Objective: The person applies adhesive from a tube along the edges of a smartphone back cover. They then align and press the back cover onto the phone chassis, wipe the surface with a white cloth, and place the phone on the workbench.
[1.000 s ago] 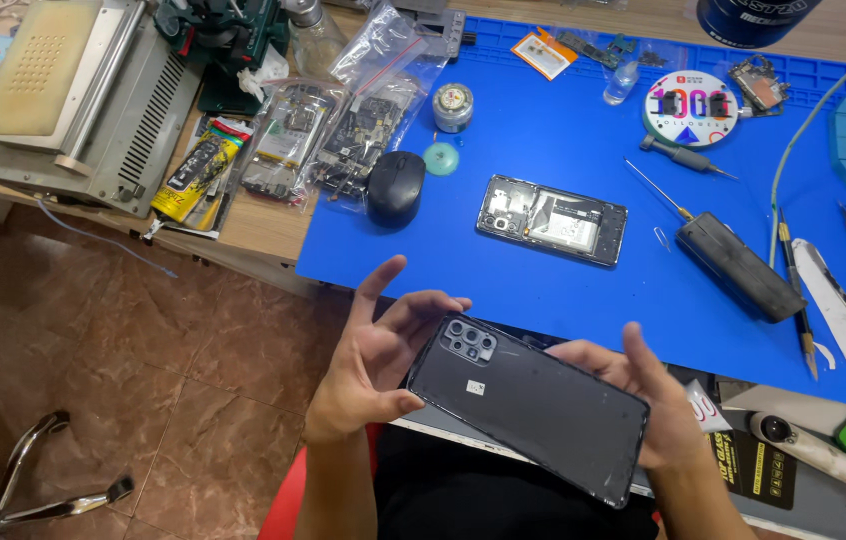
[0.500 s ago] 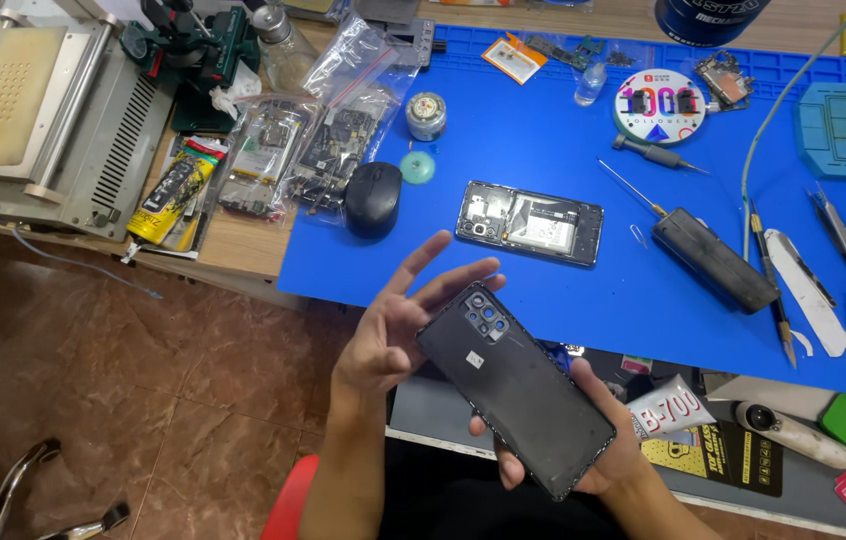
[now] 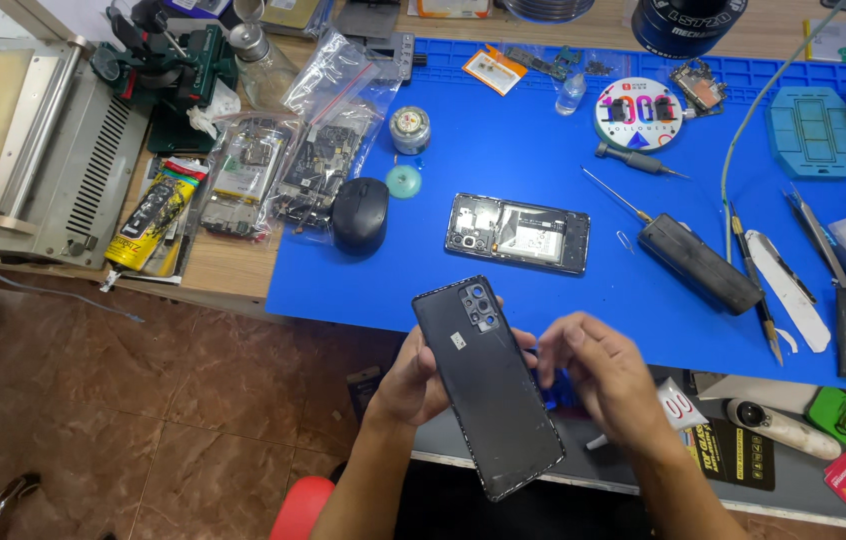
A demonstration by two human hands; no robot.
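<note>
A black phone back cover (image 3: pixel 488 385) with camera cut-outs at its top is held tilted over the front edge of the blue work mat (image 3: pixel 543 140). My left hand (image 3: pixel 413 380) grips it from behind on the left side. My right hand (image 3: pixel 608 375) hovers at its right edge with fingers curled, touching or just off the cover. The opened phone body (image 3: pixel 518 232) lies flat on the mat, further back.
A black mouse (image 3: pixel 359 213), bagged circuit boards (image 3: pixel 318 165), a glue tube (image 3: pixel 148 222) and a grey machine (image 3: pixel 18 150) sit at left. A black block tool (image 3: pixel 700 263), tweezers (image 3: pixel 753 290), a round tin (image 3: pixel 637 113) and a teal tray (image 3: pixel 811 132) lie at right.
The cover has been turned from lying across both hands to more upright. My right hand came out from under it to its right edge. The view shifted downward.
</note>
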